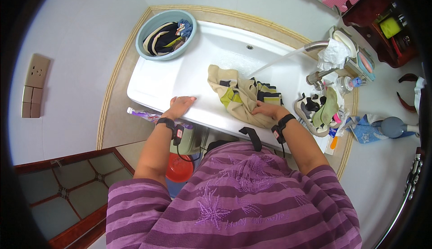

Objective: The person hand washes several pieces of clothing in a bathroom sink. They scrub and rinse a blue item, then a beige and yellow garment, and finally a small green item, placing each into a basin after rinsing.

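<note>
A beige garment [243,95] with dark and lime-green patches lies bunched in the white ceramic sink [199,56]. Its right-hand part drapes over the front rim. My right hand [266,110] grips a fold of it, with the fingertips curled into the cloth. Beside that fold shows a section with navy, yellow and white stripes [270,93]; whether it is a separate piece I cannot tell. My left hand [182,105] rests on the sink's front edge, left of the garment, holding nothing. Water runs from the metal faucet [316,46] into the basin behind the cloth.
A light-blue plastic basin [139,41] with clothes stands on the sink's back left corner. Shoes [305,112] and a green insole [326,109] crowd the right end. A purple-and-white plastic pouch [145,114] lies along the left front; a red basin [179,169] sits below.
</note>
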A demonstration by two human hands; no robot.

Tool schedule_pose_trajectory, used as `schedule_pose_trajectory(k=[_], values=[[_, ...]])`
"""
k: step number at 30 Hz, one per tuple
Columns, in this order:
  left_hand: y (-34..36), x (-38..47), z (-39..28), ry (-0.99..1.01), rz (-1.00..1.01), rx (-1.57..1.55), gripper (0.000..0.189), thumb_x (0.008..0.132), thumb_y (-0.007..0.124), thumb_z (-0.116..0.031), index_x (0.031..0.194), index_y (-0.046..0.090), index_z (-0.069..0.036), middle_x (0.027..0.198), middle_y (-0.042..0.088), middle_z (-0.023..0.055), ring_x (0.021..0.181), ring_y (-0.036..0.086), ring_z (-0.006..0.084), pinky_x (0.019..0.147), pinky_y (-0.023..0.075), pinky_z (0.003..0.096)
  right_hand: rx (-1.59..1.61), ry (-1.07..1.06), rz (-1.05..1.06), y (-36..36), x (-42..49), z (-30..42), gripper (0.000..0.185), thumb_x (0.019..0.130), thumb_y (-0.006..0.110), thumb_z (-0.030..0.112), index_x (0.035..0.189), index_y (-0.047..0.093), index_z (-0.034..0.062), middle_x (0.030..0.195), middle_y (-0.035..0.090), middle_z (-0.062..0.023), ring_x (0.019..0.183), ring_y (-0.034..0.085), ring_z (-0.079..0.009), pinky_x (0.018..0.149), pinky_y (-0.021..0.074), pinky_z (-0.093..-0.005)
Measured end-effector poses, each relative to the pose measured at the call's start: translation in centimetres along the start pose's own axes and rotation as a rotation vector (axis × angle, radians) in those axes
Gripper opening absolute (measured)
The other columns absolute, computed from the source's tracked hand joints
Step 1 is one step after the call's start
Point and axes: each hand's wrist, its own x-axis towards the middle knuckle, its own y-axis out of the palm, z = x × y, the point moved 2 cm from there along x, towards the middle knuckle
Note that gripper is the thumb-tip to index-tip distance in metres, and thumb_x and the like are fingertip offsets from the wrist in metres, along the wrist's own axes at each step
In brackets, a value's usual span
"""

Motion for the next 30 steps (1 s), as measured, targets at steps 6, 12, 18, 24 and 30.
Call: schedule_pose_trajectory(k=[6, 12, 18, 24, 30], values=[[-0.1, -0.2, -0.2, 0.007, -0.017, 0.000, 0.054, 0.097, 0.030, -0.052, 0.120, 0.067, -0.020, 0.121, 0.065, 0.0062, 0.121, 0.052, 0.0230, 0.110, 0.0151, 0.0454, 0.001, -0.020, -0.017, 0.0, 0.9, -0.8, 0.079, 0.076, 0.068, 0.034, 0.145, 0.037, 0.0137, 0.134, 0.049, -0.0128, 0.121, 0.045, -0.0239, 0.101, 0.0349, -0.0363], [-0.1, -0.1, -0.2, -0.005, -0.001, 0.003, 0.055, 0.096, 0.030, -0.054, 0.120, 0.067, -0.020, 0.120, 0.066, 0.0061, 0.121, 0.053, 0.0235, 0.110, 0.0156, 0.0458, 0.028, -0.002, -0.003, 0.0, 0.5, -0.6, 0.080, 0.075, 0.069, 0.035, 0.144, 0.037, 0.0104, 0.134, 0.049, -0.0139, 0.122, 0.044, -0.0251, 0.102, 0.0352, -0.0377], [0.1, 0.2, 0.1, -0.013, -0.009, 0.010, 0.058, 0.096, 0.030, -0.057, 0.120, 0.067, -0.020, 0.121, 0.066, 0.0071, 0.121, 0.052, 0.0240, 0.109, 0.0157, 0.0460, -0.021, 0.023, -0.005, 0.3, -0.1, 0.3, 0.075, 0.078, 0.068, 0.033, 0.145, 0.036, 0.0190, 0.134, 0.048, -0.0107, 0.123, 0.042, -0.0223, 0.100, 0.0375, -0.0378], [0.1, 0.2, 0.2, -0.016, 0.018, 0.037, 0.060, 0.096, 0.028, -0.059, 0.123, 0.065, -0.020, 0.126, 0.062, 0.0075, 0.125, 0.050, 0.0249, 0.110, 0.0152, 0.0465, -0.018, 0.019, -0.010, 0.4, -0.8, 0.8, 0.073, 0.077, 0.068, 0.034, 0.141, 0.040, 0.0116, 0.133, 0.048, -0.0128, 0.120, 0.044, -0.0244, 0.101, 0.0359, -0.0382], [0.2, 0.3, 0.4, -0.009, 0.016, 0.049, 0.060, 0.096, 0.027, -0.058, 0.125, 0.064, -0.020, 0.128, 0.061, 0.0075, 0.127, 0.047, 0.0249, 0.110, 0.0143, 0.0476, -0.018, 0.010, -0.011, 0.3, -0.4, 0.4, 0.074, 0.077, 0.068, 0.035, 0.140, 0.040, 0.0101, 0.134, 0.048, -0.0131, 0.121, 0.044, -0.0247, 0.101, 0.0354, -0.0382]])
